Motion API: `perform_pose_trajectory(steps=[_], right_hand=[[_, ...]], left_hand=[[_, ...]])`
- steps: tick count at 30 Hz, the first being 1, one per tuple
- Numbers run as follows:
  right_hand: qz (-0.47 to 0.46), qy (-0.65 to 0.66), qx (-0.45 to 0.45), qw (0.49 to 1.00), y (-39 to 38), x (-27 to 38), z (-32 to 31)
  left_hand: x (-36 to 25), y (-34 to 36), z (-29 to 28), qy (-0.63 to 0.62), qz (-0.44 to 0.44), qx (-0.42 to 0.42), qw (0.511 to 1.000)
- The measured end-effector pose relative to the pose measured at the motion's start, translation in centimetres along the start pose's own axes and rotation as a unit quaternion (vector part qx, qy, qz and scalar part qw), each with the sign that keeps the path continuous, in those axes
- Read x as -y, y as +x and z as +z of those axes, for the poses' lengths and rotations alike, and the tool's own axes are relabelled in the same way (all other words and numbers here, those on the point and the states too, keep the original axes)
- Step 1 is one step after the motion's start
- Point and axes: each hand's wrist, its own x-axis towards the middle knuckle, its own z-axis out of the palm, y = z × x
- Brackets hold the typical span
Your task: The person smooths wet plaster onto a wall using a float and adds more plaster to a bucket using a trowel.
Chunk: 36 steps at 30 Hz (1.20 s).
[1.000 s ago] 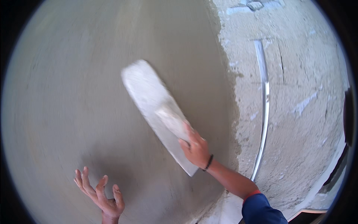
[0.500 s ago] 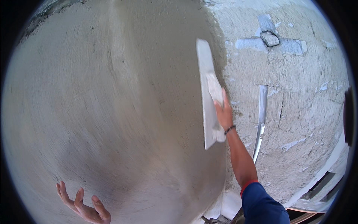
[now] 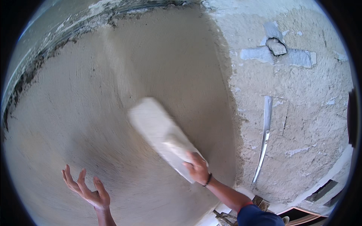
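Looking down from the head view here: my left hand (image 3: 89, 190) is at about 7 o'clock, palm up, fingers (image 3: 68, 174) spread wide and holding nothing, hovering in front of the smooth wet plaster (image 3: 86, 113). Toward the middle, a long pale plastering float (image 3: 160, 135) lies flat against the wall, blurred, slanting from 11 down to 5 o'clock. My right hand (image 3: 197, 168) has its fingers wrapped around the float's lower end. Further right the rough bare wall (image 3: 301, 124) starts, with a thin white pipe (image 3: 264, 135) running down it at 3 o'clock
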Motion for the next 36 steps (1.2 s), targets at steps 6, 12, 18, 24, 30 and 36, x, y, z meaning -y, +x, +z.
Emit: perform_pose_trajectory(steps=[6, 12, 18, 24, 30, 36], right_hand=[[-0.111, -0.102, -0.025, 0.988, 21.7, 9.4, -0.4], [0.091, -0.072, -0.113, 0.987, 30.1, 0.3, -8.6], [0.195, -0.088, -0.135, 0.967, 20.7, -9.0, -12.2], [0.296, 0.02, -0.078, 0.952, 3.4, -9.2, -7.8], [0.069, -0.026, -0.08, 0.994, 7.3, -0.3, -2.6], [0.042, -0.101, -0.074, 0.991, 26.1, 1.3, -7.0]], left_hand=[[2.6, 4.0, 0.1, 0.083, -0.028, -0.018, 0.996], [4.9, 3.9, 2.2, 0.153, -0.057, 0.031, 0.986], [4.9, 3.7, 3.6, 0.233, -0.041, 0.048, 0.97], [5.5, 3.9, 3.6, 0.243, -0.042, 0.036, 0.968], [5.7, 3.5, 3.8, 0.274, -0.053, 0.036, 0.96], [4.9, 3.8, 3.5, 0.243, -0.075, 0.044, 0.966]])
